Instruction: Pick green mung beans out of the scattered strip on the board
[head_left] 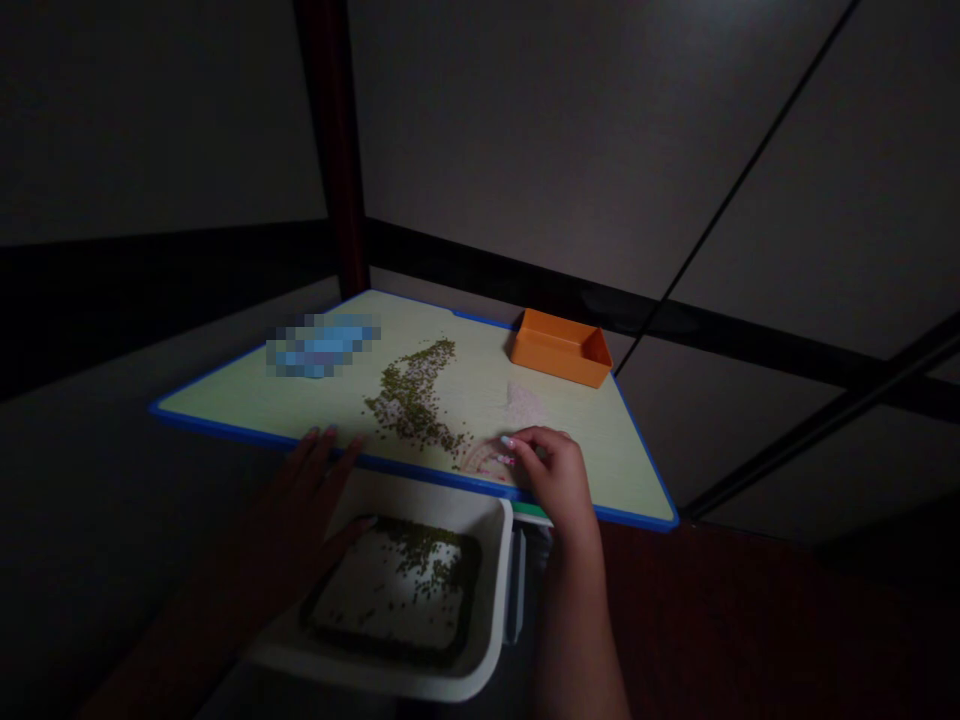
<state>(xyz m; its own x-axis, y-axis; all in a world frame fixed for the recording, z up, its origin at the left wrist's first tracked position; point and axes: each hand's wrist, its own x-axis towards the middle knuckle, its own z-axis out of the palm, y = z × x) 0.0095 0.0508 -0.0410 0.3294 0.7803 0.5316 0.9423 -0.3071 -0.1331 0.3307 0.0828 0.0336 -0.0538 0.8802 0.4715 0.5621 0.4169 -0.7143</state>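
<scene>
1. Right hand [555, 480]: fingers curled inward, painted nails at the board's front edge. Nothing shows between them, though the curl could hide a few grains, so its hold cannot be told.
2. Left hand [300, 500]: open and spread, holding nothing. Its fingertips [322, 438] rest at the board's front edge, and its thumb reaches over the tray.
3. Green mung beans [409, 405]: a loose, uneven strip on the board, just ahead of and between the hands. Judged light, hard and prone to rolling; best swept or pinched in small amounts, as single beans would be fiddly to grip.
4. White plastic tray [495, 610]: directly below the left hand, against the board's front edge. Dark-rimmed inner base, with a scatter of green mung beans [427, 560] across it.
5. Pale pinkish grains [480, 458]: a thin patch just ahead of the right fingers; a second pale patch [525, 405] lies farther ahead. Exact kind too unclear to tell.
6. Pale green board with blue edging [480, 370]: beneath and ahead of both hands.
7. Orange plastic box [559, 350]: at the board's far edge, well ahead of the right hand.
8. Blurred blue object [322, 345]: far left corner of the board, well ahead of the left hand.
</scene>
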